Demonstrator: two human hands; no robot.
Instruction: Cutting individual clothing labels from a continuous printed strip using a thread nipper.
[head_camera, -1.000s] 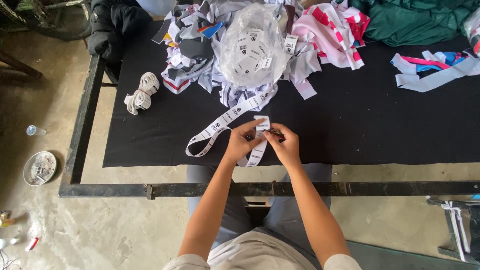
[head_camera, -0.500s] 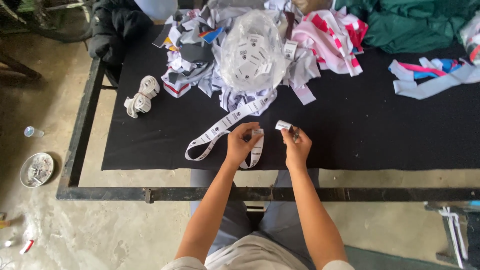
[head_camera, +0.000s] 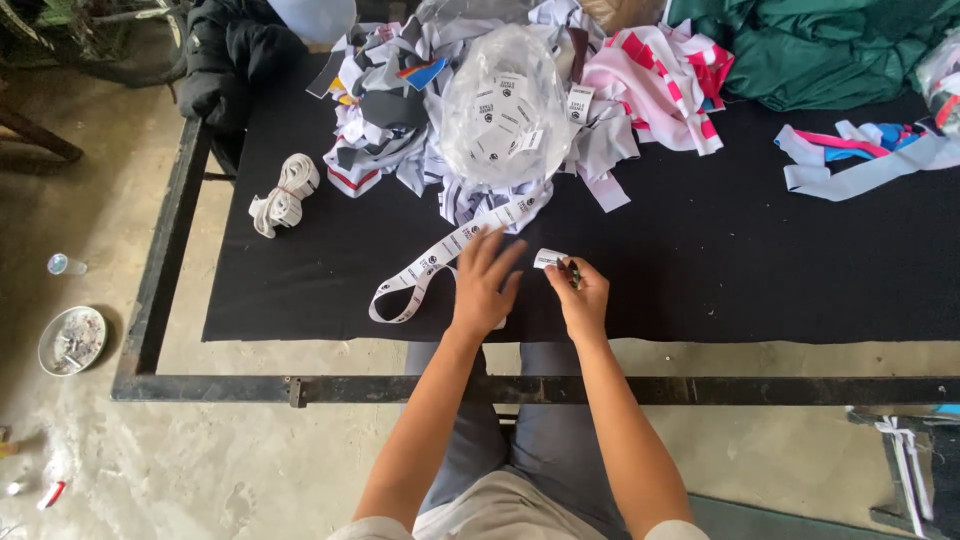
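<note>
Nearest the viewer, past the dark metal table frame (head_camera: 520, 388), both forearms reach onto the black cloth table cover (head_camera: 740, 270). The right hand (head_camera: 582, 296) is closed in a pinch: thumb and fingers hold a small white cut label (head_camera: 549, 259) by one end, along with a slim dark tool whose kind I cannot tell. Just left of it, the left hand (head_camera: 483, 287) lies open, fingers spread flat and holding nothing, its fingertips touching the long white printed label ribbon (head_camera: 440, 262). That ribbon runs from a loop near the table's near edge, left of the left hand, diagonally up to the far heap.

Judging from this, the step in hand is separating single labels from the ribbon. Doing it well would call for the flat hand to pin the ribbon taut against the cloth, so the strip does not curl, and for the pinched piece to be kept clear of the strip.

Farther off, at the left, a rolled bundle of white elastic band (head_camera: 283, 193) lies apart. Beyond the hands sits a clear plastic bag of white labels (head_camera: 503, 105) on a pile of grey and white fabric scraps (head_camera: 385, 120). To the right are pink-and-white striped cloth (head_camera: 665, 85) and dark green fabric (head_camera: 830, 50).
</note>
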